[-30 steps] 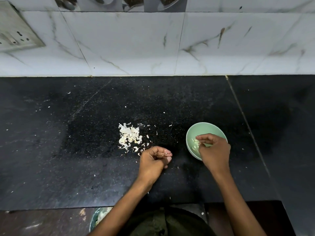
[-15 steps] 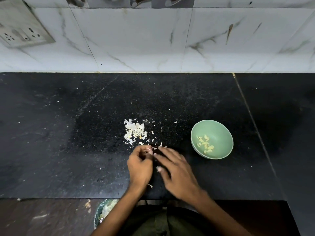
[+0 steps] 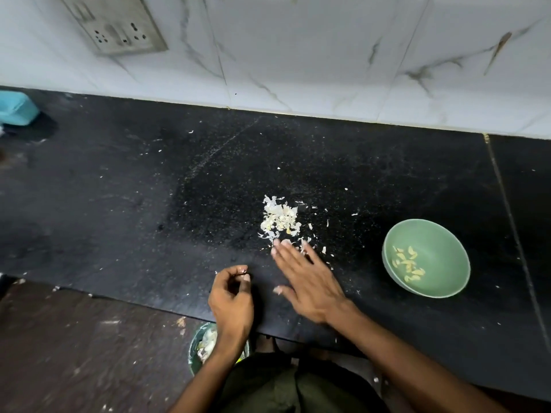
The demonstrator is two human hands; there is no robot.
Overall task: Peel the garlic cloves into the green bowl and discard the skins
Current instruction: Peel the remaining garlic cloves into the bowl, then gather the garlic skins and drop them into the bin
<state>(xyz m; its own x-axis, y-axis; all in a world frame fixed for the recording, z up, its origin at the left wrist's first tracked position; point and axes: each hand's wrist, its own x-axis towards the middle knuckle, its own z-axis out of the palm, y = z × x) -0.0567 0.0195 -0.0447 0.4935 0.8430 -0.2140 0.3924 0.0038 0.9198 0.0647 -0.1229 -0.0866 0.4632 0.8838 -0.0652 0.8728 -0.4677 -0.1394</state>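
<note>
Garlic cloves [image 3: 408,264], peeled and pale yellow, lie in the bottom of the green bowl [image 3: 440,237], which sits on the black counter [image 3: 119,204] well to the right of both hands. The right hand [image 3: 307,278] is flat with straight, spread fingers, its fingertips at the near edge of the pile of skins [image 3: 279,219]. The left hand [image 3: 231,302] is curled, fingertips pinched together; whether they grip anything I cannot tell.
</note>
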